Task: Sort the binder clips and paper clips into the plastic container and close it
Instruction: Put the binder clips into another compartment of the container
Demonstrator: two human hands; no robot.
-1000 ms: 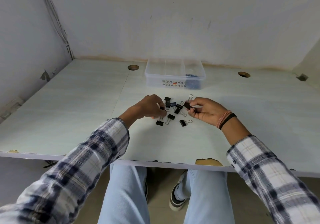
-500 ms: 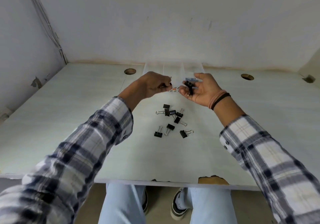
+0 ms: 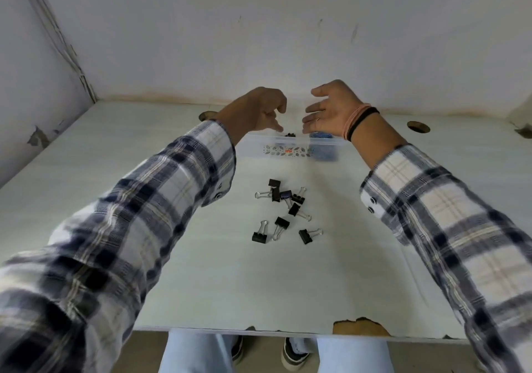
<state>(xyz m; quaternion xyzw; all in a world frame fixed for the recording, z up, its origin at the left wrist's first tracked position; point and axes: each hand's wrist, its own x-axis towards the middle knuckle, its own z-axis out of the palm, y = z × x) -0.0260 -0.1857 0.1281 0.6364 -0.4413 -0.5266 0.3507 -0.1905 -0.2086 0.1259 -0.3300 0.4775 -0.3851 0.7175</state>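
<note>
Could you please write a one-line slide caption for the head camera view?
Both hands, left and right, hover open above the plastic container; binder clips remain on the table.

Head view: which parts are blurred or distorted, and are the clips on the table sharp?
In the head view, both sleeves smear with motion blur low in the frame, worst on the left sleeve. The binder clips on the table look fairly sharp. The wide lens bends the table edges. The plastic container is slightly soft. Lighting is even, without glare.
</note>
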